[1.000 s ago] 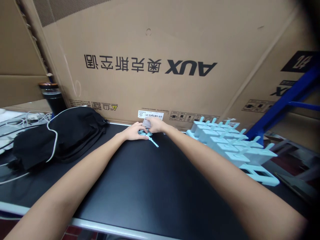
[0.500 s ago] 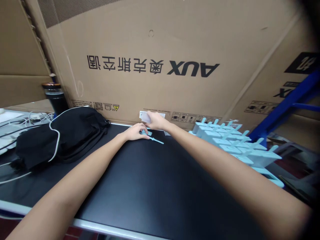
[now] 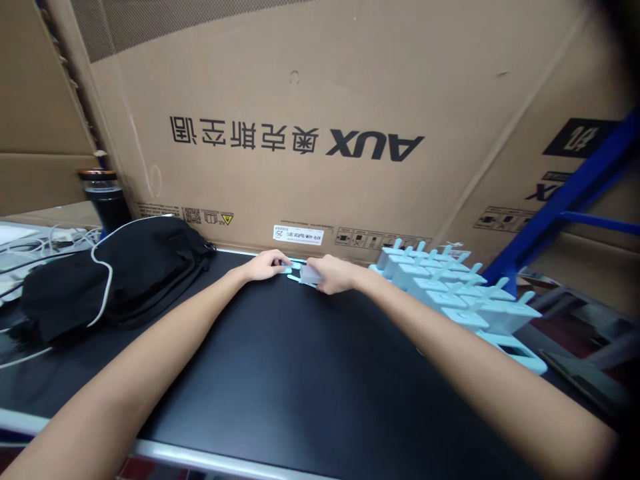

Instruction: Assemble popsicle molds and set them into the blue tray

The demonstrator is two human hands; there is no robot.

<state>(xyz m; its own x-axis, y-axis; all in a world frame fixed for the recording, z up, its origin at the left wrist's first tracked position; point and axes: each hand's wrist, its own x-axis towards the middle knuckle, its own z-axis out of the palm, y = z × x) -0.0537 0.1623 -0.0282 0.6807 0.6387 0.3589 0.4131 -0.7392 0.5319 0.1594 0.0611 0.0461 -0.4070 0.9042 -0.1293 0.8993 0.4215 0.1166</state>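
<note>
At the far side of the black table, my left hand (image 3: pixel 266 265) has its fingers closed on the end of a light blue plastic piece (image 3: pixel 287 270). Just right of it, my right hand (image 3: pixel 336 274) grips a translucent plastic piece (image 3: pixel 310 275), tilted low near the tabletop; its full shape is hidden by the fingers. Thin light blue strips (image 3: pixel 295 279) lie between the hands, partly covered. To the right stands a light blue ice pop mould (image 3: pixel 450 293) with several stick handles pointing up.
A large cardboard box (image 3: pixel 300 173) walls off the back. On the left lie a black bag (image 3: pixel 115 273) with a white cable over it and a dark bottle (image 3: pixel 105 200). A blue metal frame (image 3: pixel 565 193) rises at right. The table's pale edge (image 3: pixel 215 460) runs along the front.
My right hand has moved down and right from in front of the box label, bringing the translucent piece to the tabletop. My left hand has stayed about where it was. The view has shifted slightly.
</note>
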